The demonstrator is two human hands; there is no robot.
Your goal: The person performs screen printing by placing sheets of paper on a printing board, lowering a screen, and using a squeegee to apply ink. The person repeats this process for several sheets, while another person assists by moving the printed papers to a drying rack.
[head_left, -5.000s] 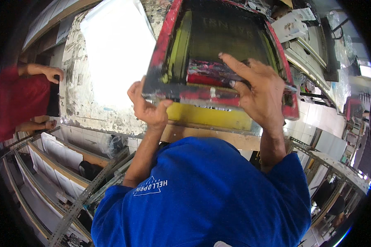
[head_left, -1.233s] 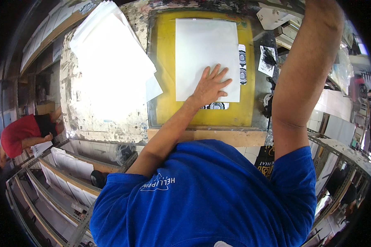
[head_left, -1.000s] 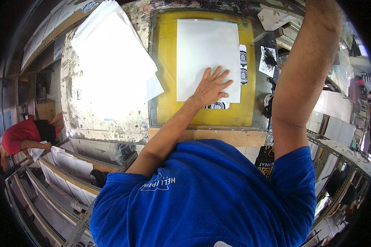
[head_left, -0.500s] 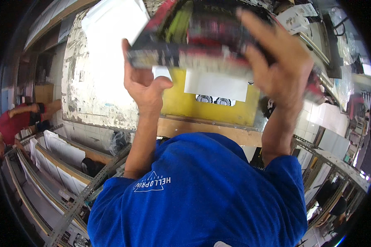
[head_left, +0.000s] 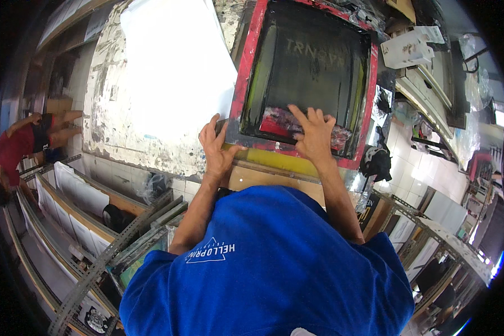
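Note:
A screen-printing frame [head_left: 242, 95] with red and black edges lies flat in front of me, its dark mesh stained with ink. Across the near end of the mesh rests an ink-smeared red squeegee [head_left: 275, 121]. Over the squeegee is my right hand [head_left: 316, 134], fingers reaching past its far side and thumb on the near side; the grip is partly hidden beneath the palm. My left hand [head_left: 215, 148] is at the frame's near left corner, fingers spread and thumb by the edge. Part of a yellow board [head_left: 274, 161] shows under the frame's near edge.
White sheets [head_left: 173, 67] lie on the paint-worn table [head_left: 103, 106] at left. A metal rack with long shelves [head_left: 78, 224] stands at lower left. A person in red [head_left: 22, 140] is at far left. A stained white container [head_left: 407, 49] and black cloth [head_left: 375, 162] are at right.
The frame has come down from a raised, tilted position between my hands to lie flat over the yellow board. My right hand has moved from its right side to the squeegee.

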